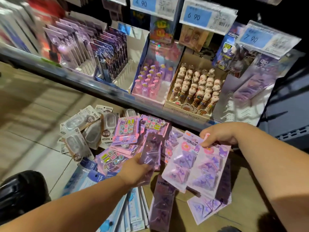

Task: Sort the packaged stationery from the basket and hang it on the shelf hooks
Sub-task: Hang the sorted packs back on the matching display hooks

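Head view: left grip (138, 169) and right grip (217, 138) each hold packs above the heap (124, 129).
The left curls round a dark purple pack (151, 148); the right pinches the tops of two pale triangle-clip packs (195, 166). Beyond the heap, the shelf (107, 93) carries pen boxes (195, 87) under price tags (199, 16).

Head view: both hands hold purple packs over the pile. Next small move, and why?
Probably slide the purple pack in the left hand onto the triangle clip packs fanned in the right hand: the colours look alike, so they may be one kind, and gathering them frees a hand for the pile.
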A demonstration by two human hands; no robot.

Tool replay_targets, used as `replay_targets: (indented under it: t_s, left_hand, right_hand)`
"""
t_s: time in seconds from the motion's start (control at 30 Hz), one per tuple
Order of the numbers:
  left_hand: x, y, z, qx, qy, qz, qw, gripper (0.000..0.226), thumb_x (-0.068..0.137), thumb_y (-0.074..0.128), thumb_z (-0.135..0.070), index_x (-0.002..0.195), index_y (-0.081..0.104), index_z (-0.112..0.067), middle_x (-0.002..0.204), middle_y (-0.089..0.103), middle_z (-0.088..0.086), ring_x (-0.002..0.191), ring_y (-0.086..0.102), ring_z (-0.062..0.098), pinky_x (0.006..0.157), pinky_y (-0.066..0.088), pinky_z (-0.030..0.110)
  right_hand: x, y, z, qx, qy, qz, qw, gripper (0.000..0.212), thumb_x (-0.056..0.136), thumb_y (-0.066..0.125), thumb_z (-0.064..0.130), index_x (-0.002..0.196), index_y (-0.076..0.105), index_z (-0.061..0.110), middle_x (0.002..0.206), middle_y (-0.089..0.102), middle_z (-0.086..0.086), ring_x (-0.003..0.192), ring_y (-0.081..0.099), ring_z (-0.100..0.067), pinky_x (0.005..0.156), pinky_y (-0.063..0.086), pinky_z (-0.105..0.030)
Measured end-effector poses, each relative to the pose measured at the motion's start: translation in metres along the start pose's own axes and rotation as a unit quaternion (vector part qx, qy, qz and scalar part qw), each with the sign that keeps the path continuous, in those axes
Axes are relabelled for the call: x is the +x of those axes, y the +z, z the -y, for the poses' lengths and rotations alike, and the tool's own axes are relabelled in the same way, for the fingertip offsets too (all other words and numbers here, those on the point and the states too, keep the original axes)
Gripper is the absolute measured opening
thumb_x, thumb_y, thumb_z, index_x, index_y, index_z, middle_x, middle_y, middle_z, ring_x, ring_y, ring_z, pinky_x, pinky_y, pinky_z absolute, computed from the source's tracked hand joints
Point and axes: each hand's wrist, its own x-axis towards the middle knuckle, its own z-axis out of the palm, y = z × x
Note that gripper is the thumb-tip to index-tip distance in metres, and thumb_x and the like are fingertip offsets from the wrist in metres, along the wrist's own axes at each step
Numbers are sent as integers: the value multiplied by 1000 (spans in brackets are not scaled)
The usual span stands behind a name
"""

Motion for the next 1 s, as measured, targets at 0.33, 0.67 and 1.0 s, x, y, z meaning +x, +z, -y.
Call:
replay_targets:
  t_s: [0.33,0.67,1.0]
  left_hand:
    - [0,-17,-10,-135,-72,137,979,57,68,73,-61,109,73,-21,83,48,15,66,43,26,63,39,31]
    - [0,-24,-6,-99,-27,92,991,27,89,67,-19,114,60,-10,54,58,-5,33,36,4,38,27,14]
    - [9,-44,-9,-115,-16,43,992,30,88,70,-17,112,56,-6,56,58,-3,30,43,3,34,31,12]
  right_hand:
    - [21,35,59,-66,-66,-43,995,17,84,72,15,85,55,15,70,55,-1,67,42,-17,57,28,-30]
    - [38,62,81,-114,-154,-171,966,48,64,88,37,97,54,28,94,49,11,85,50,-9,65,40,-25]
    - [24,64,105,-75,-212,-105,969,31,61,90,29,66,61,19,62,64,-7,50,46,-17,48,33,-26]
